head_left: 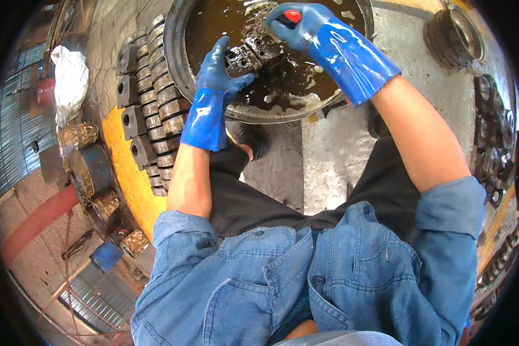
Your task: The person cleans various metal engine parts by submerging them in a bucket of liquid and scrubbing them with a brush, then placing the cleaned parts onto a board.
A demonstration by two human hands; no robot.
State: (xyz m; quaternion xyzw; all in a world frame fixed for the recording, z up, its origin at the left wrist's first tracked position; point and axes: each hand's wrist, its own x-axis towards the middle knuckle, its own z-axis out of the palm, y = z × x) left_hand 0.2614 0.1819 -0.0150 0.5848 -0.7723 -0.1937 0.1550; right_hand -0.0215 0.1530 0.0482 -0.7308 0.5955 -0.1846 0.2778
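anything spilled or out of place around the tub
Nothing clearly stands out: the murky brown liquid lies within the dark tub, and the metal pieces to its left sit in rows.

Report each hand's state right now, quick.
Left hand: open, thumb and fingers spread beside a holed metal block; contact cannot be told.
Right hand: closed, holding a red-and-black object, mostly hidden.

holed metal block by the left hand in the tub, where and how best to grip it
Likely by its opposite side edges, coming from the left with the left hand: the block lies holed face up, its left end showing between that hand's spread thumb and fingers.
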